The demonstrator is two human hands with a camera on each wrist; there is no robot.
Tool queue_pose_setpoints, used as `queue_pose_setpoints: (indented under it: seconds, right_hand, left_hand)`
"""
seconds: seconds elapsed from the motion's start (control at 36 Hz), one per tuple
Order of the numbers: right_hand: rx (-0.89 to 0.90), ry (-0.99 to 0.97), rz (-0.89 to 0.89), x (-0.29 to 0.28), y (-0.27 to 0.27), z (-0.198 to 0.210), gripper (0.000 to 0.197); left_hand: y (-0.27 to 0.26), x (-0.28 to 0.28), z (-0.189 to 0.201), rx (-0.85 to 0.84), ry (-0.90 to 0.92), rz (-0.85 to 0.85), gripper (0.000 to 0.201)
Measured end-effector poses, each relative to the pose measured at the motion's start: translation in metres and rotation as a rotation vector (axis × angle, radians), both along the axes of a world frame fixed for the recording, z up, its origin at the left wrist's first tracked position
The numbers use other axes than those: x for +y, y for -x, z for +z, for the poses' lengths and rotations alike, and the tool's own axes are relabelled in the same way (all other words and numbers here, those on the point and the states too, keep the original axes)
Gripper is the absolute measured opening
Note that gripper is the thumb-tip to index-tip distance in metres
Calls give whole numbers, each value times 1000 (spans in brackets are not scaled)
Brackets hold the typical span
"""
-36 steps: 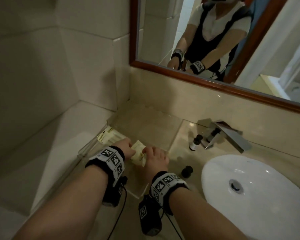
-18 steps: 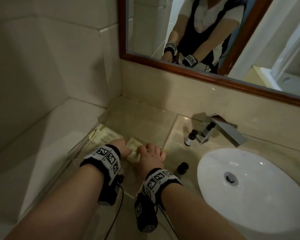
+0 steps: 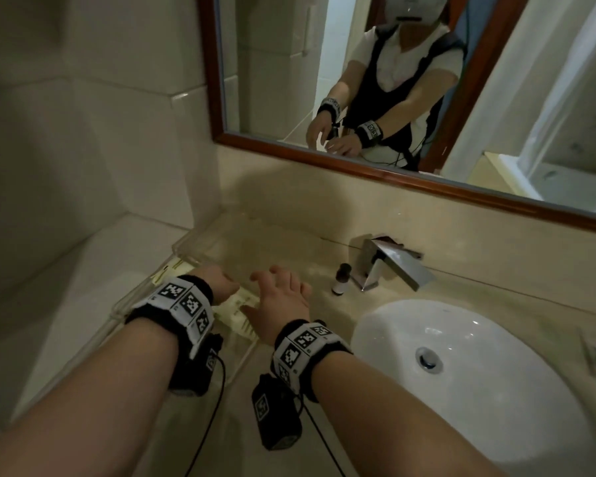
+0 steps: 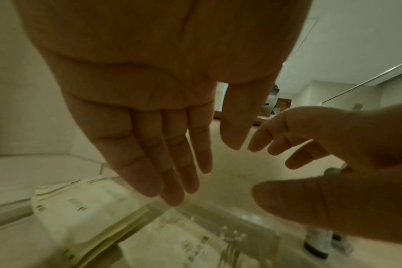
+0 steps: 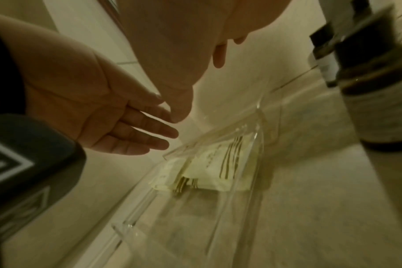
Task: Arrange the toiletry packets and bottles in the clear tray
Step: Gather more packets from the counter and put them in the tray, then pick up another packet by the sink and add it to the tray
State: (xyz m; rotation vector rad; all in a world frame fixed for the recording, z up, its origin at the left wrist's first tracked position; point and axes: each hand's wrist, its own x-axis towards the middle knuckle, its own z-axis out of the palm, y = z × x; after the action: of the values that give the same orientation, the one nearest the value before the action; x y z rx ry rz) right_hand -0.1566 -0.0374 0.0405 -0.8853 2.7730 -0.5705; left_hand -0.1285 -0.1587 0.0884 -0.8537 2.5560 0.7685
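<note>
The clear tray (image 3: 183, 247) sits on the counter left of the sink. Two pale yellow packets lie flat in it: one (image 3: 171, 270) at its left edge, the other (image 3: 238, 309) below my hands. My left hand (image 3: 226, 282) hovers above them with straight fingers (image 4: 172, 172) and holds nothing. Beside it, my right hand (image 3: 272, 277) is also spread and holds nothing. The right wrist view shows both packets (image 5: 213, 172) overlapping inside the tray wall (image 5: 174, 154). A small dark-capped bottle (image 3: 341, 278) stands by the faucet, outside the tray.
The chrome faucet (image 3: 389, 263) and white basin (image 3: 461, 373) lie to the right. A tiled wall closes the left side and a framed mirror (image 3: 358, 98) hangs behind. A second, blurred bottle (image 5: 379, 94) looms close in the right wrist view.
Both hands were on the packet in the tray; now they have let go and lifted with fingers spread. The packet stays flat in the tray.
</note>
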Motion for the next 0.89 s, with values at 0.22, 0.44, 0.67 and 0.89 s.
queue_pose_setpoints:
  seconds: [0.22,0.44,0.67,0.89]
  right_hand:
    - [66,74,-56,62,5,33,49]
    - [105,114,-245,152,15,56,45]
    - [172,108,-426,256,15,63,48]
    - [221,58,-649,367,12,57,49]
  left_hand:
    - [12,65,22,112,-100,-5,34]
    - [37,147,30,202,-116,-171,19]
    - [58,241,36,206,-120,-383,26]
    - [71,337,33,239,-160,-534,26]
